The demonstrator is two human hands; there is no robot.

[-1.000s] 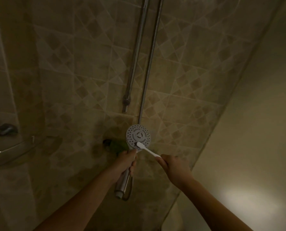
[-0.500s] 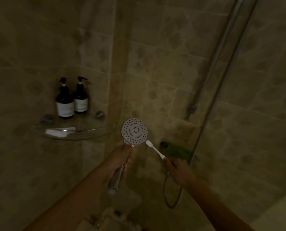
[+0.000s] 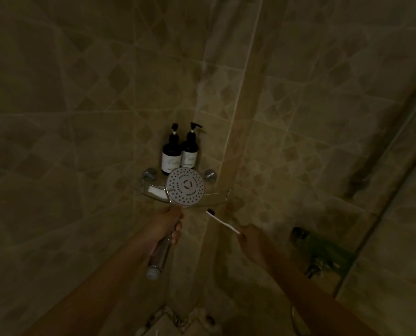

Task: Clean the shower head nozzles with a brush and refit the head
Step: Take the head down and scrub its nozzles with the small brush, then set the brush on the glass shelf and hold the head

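- Your left hand [image 3: 168, 224] is wrapped round the chrome handle of the shower head [image 3: 185, 186], just below the round face, with the fingers curled over the handle.
- Your right hand [image 3: 248, 236] pinches the tail end of the brush [image 3: 222, 221]. How each finger sits is too dark to tell.
- The shower head is held off its mount in mid-air, in front of the glass corner shelf [image 3: 218, 194], and it hides part of the shelf.
- Its long axis runs from the free handle end, low in the view, upward and slightly rightward to the face. The nozzle face is turned towards you.
- The brush axis runs from your right hand up and leftward. Its bristle end points at the lower right rim of the face, near it but apart.
- Step in hand, as judged: nozzle brushing, with the bristles off the face. Refitting is not yet done.
- The next move calls for setting the bristles on the nozzle rows, with your left hand bracing the handle against the push.
- Beyond the hands: two pump bottles [image 3: 180, 154] stand on the shelf, and the mixer valve [image 3: 323, 251] sits on the tiled wall [image 3: 81, 93] to the right.
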